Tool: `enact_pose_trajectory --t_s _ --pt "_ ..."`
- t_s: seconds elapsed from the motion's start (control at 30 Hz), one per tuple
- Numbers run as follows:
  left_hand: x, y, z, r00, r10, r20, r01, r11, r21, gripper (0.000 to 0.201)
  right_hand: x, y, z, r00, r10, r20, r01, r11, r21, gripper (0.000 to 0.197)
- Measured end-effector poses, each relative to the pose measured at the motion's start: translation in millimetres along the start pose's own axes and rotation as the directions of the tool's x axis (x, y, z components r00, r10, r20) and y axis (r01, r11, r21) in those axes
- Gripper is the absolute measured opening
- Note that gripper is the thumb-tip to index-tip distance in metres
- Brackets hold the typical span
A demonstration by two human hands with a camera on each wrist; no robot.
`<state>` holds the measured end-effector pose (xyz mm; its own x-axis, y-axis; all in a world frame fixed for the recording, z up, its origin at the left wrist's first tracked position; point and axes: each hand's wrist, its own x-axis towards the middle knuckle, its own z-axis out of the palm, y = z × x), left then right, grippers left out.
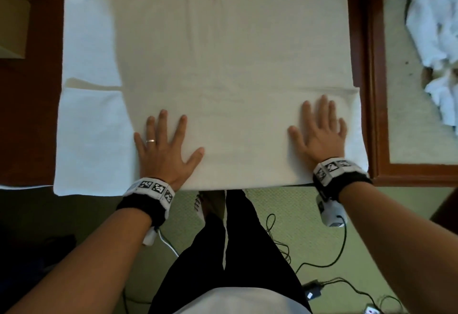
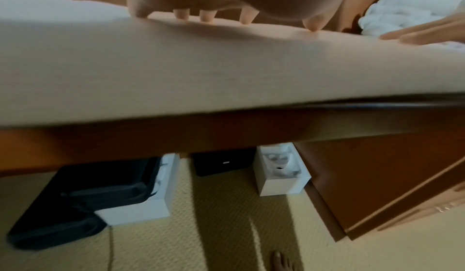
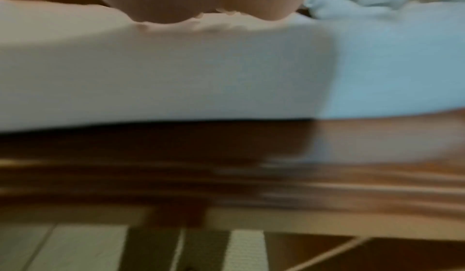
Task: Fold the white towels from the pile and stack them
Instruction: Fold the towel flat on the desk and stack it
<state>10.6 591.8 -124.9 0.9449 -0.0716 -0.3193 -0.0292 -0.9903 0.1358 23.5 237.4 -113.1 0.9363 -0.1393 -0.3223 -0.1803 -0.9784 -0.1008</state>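
A large white towel (image 1: 210, 53) lies spread over the dark wooden table (image 1: 44, 115), its near part folded up into a flap whose edge runs across the middle. My left hand (image 1: 163, 145) lies flat on that flap near the table's front edge, fingers spread. My right hand (image 1: 319, 130) presses flat on the flap's right end. The pile of crumpled white towels (image 1: 436, 31) sits at the far right. In the left wrist view my left fingertips (image 2: 206, 16) touch the towel (image 2: 201, 66). The right wrist view is blurred, with the palm on the towel (image 3: 176, 76).
A second wooden surface with a pale inset (image 1: 406, 115) adjoins the table on the right and carries the pile. A cardboard box (image 1: 12, 16) stands at the far left. Below the table are cables (image 1: 322, 259), white boxes (image 2: 279, 171) and a black case (image 2: 75, 205) on the carpet.
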Motion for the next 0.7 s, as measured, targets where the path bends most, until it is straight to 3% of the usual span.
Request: enact_pose_trajectory --t_s 0.1,0.2,0.27,0.33,0.43,0.5,0.57,0.63,0.7 --pt "1 24 1 0.97 0.234 0.06 -0.238 0.967 0.091 0.083 -15 -53 12 0.974 -0.219 0.053 0.22 0.975 -0.021 0.072" --pt "6 7 -2 0.923 0.345 0.173 -0.374 0.909 0.182 0.077 -18 -76 18 0.956 -0.258 0.139 0.268 0.961 -0.062 0.071" --pt "14 -28 -8 0.954 0.247 0.167 -0.277 0.943 0.184 0.075 -16 -75 14 0.955 -0.255 0.152 0.269 0.96 -0.077 0.071" --pt "19 -69 -18 0.99 0.062 0.123 -0.083 0.982 0.17 0.074 -16 -72 8 0.95 -0.265 0.167 0.282 0.955 -0.088 0.071" --pt "24 -112 -39 0.956 -0.204 0.212 0.187 0.978 0.097 0.081 -13 -75 -2 0.945 -0.251 0.208 0.273 0.958 -0.088 0.072" --pt "26 -116 -54 0.931 -0.266 0.249 0.243 0.963 0.12 0.086 -11 -79 -11 0.942 -0.229 0.245 0.257 0.962 -0.09 0.07" --pt "35 -105 -69 0.937 -0.297 0.184 0.273 0.951 0.143 0.086 -4 -84 -23 0.942 -0.224 0.25 0.25 0.965 -0.081 0.064" --pt "53 -88 -87 0.932 -0.335 0.136 0.314 0.937 0.156 0.073 8 -84 -35 0.949 -0.224 0.221 0.237 0.971 -0.033 0.054" --pt "76 -75 -107 0.921 -0.35 0.169 0.325 0.932 0.158 0.06 28 -81 -48 0.955 -0.236 0.179 0.233 0.972 0.036 0.044"
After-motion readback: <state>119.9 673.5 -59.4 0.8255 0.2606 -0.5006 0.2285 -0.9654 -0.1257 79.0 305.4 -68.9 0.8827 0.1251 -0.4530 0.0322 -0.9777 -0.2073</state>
